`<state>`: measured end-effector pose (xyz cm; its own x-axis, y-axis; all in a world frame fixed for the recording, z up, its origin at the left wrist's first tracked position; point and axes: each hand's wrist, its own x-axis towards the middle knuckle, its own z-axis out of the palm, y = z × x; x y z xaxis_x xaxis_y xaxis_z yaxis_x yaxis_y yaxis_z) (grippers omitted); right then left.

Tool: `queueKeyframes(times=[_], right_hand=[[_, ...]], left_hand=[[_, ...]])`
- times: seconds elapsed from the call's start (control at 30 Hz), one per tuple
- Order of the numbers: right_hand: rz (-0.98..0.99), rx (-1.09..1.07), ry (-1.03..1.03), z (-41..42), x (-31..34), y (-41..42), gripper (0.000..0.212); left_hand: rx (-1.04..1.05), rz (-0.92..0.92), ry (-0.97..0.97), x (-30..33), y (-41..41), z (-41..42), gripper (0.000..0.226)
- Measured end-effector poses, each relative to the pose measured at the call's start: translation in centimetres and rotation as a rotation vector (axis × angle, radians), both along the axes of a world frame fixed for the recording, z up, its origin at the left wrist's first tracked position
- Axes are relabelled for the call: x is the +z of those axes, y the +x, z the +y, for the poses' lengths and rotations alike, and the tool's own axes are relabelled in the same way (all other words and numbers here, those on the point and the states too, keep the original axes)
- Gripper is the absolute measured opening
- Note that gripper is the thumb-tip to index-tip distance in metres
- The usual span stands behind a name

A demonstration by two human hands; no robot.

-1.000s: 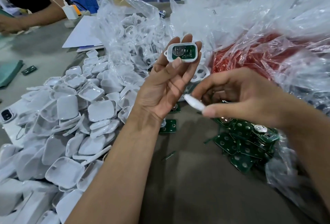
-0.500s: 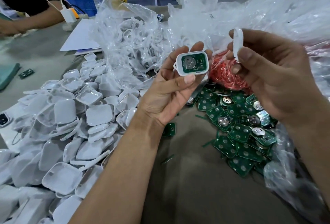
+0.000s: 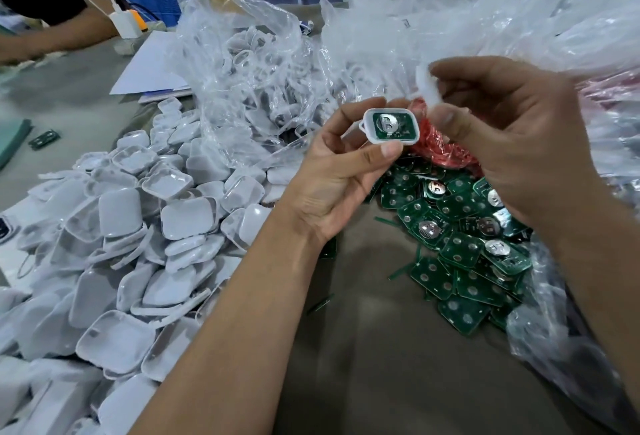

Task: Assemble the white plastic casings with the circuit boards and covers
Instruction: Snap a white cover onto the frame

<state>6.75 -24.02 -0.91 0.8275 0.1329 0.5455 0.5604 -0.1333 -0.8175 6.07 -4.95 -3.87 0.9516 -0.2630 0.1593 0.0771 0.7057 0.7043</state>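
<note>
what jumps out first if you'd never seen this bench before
Centre frame, the left hand holds a white casing with a green circuit board seated inside, while the right hand pinches a blurred white cover just above it. A heap of white shells fills the left, loose green boards the right.

Left hand [image 3: 337,174] pinches a white rounded-rectangular plastic casing [image 3: 391,126] with a green circuit board seated inside, thumb under its lower edge. Right hand [image 3: 512,143] just beside it grips a blurred white plastic cover [image 3: 428,88]. Below on the grey tabletop [image 3: 381,348]: heap of white plastic shells [image 3: 145,244] left, loose green circuit boards [image 3: 460,254] right.
</note>
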Motion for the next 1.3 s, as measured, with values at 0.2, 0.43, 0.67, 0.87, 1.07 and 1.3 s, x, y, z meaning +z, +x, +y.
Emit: queueKeyframes(times=[0.2, 0.43, 0.67, 0.87, 1.07, 1.3], right_hand=[[-0.108, -0.057, -0.24, -0.16, -0.34, 0.2, 0.034], [-0.209, -0.033, -0.329, 0.02, -0.19, 0.02, 0.026], [-0.237, -0.024, -0.339, 0.16, -0.31, 0.29, 0.026], [-0.241, -0.024, -0.355, 0.14, -0.31, 0.2, 0.024], [-0.271, -0.025, -0.394, 0.27, -0.34, 0.11, 0.02], [-0.347, -0.043, -0.469, 0.28, -0.42, 0.15, 0.016]], left_hand=[[0.081, 0.001, 0.117, -0.46, 0.15, -0.37, 0.039], [0.105, 0.002, 0.154, -0.47, 0.17, -0.45, 0.038], [0.121, -0.016, 0.178, -0.44, 0.05, -0.7, 0.041], [0.124, -0.03, 0.19, -0.49, 0.07, -0.62, 0.038], [0.135, -0.036, 0.221, -0.53, 0.05, -0.37, 0.038], [0.144, -0.037, 0.22, -0.81, 0.25, -0.38, 0.035]])
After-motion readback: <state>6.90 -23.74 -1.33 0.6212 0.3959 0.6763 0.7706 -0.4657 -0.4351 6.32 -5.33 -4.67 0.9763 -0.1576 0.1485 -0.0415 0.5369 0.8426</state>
